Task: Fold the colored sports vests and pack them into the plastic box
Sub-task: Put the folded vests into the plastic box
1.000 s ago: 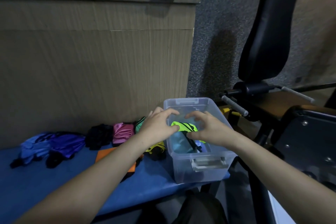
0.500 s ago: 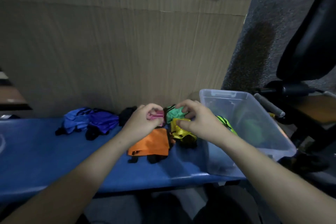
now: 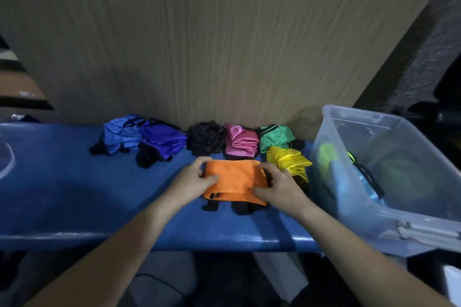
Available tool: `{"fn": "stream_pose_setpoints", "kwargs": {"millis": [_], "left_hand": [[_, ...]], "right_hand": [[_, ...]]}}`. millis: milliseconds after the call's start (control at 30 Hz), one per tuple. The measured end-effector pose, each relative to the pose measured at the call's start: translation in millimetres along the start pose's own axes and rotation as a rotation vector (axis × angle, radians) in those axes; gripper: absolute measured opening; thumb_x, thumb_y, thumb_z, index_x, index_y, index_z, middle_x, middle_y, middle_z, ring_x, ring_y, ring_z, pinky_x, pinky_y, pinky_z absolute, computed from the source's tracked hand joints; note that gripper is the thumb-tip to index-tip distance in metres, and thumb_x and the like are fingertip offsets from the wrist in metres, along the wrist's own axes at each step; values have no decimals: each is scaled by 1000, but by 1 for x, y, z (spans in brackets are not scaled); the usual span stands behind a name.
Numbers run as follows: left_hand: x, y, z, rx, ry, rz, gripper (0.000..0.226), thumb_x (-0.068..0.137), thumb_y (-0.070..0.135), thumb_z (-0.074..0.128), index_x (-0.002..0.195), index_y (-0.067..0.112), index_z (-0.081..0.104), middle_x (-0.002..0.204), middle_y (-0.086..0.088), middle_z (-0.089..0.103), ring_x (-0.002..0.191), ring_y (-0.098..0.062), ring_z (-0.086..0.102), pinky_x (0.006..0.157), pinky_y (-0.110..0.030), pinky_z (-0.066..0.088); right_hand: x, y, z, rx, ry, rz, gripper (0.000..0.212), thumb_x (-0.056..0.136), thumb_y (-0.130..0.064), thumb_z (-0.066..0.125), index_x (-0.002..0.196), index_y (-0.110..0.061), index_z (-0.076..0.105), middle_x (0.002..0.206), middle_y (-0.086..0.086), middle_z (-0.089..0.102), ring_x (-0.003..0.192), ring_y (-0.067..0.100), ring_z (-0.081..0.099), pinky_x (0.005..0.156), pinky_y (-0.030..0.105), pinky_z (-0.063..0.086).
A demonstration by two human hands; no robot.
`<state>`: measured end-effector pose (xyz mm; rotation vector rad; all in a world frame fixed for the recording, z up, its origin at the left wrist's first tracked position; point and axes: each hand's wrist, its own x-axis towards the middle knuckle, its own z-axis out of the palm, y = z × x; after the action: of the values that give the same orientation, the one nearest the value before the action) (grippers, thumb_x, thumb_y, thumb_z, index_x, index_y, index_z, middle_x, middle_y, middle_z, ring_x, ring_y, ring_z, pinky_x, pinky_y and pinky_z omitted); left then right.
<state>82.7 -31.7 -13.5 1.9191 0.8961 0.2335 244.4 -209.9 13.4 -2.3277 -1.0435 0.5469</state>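
A folded orange vest [image 3: 234, 179] lies on the blue bench [image 3: 74, 197]. My left hand [image 3: 193, 180] grips its left edge and my right hand [image 3: 277, 185] grips its right edge. Behind it lie a black vest [image 3: 205, 137], a pink vest [image 3: 240, 141], a green vest [image 3: 274, 136] and a yellow vest [image 3: 289, 161]. Further left is a loose blue and purple heap [image 3: 142, 137]. The clear plastic box [image 3: 399, 209] stands at the bench's right end, with neon green and light blue vests [image 3: 349, 172] inside.
A wood-grain panel [image 3: 212, 32] rises directly behind the bench. Dark gym equipment [image 3: 446, 92] stands beyond the box at the right. The bench's front edge runs just below my hands.
My hands left the box, passed over the pink and green vests, and came down onto the orange vest. The view turned left and downward.
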Motion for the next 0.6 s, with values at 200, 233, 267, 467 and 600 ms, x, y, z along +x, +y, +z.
{"fn": "stream_pose_setpoints", "kwargs": {"millis": [200,233,267,467,600], "left_hand": [[16,0,-4,41,-84,-11,80,71,52,73,144,39,43,122,4,65,108,-17,66,98,-41,53],[17,0,-4,42,-95,-9,79,70,50,75,141,37,46,119,4,66,106,-16,66,98,-41,54],[18,-1,-3,32,-101,-4,79,66,51,78,138,37,49,116,5,67,103,-15,67,97,-40,54],[12,-3,-7,-42,-99,13,61,70,33,86,122,39,55,110,5,66,97,-13,68,89,-37,58],[-2,1,-11,-131,-89,25,53,81,13,81,124,31,56,110,3,62,96,-11,66,73,-22,56]], "right_hand": [[22,1,18,-88,-17,84,86,74,-52,78,146,-40,32,135,10,40,123,33,47,103,42,46],[23,1,20,-84,-19,83,87,74,-51,79,147,-40,31,135,11,40,123,32,47,103,40,46],[24,1,23,-80,-18,75,88,74,-48,80,147,-40,32,134,11,41,120,30,48,102,37,46],[25,-4,40,35,3,12,71,69,-27,82,129,-38,46,118,3,56,108,21,57,87,31,53],[16,-11,40,195,4,7,58,71,-11,80,119,-33,53,107,-4,60,88,9,63,68,24,58]]}}
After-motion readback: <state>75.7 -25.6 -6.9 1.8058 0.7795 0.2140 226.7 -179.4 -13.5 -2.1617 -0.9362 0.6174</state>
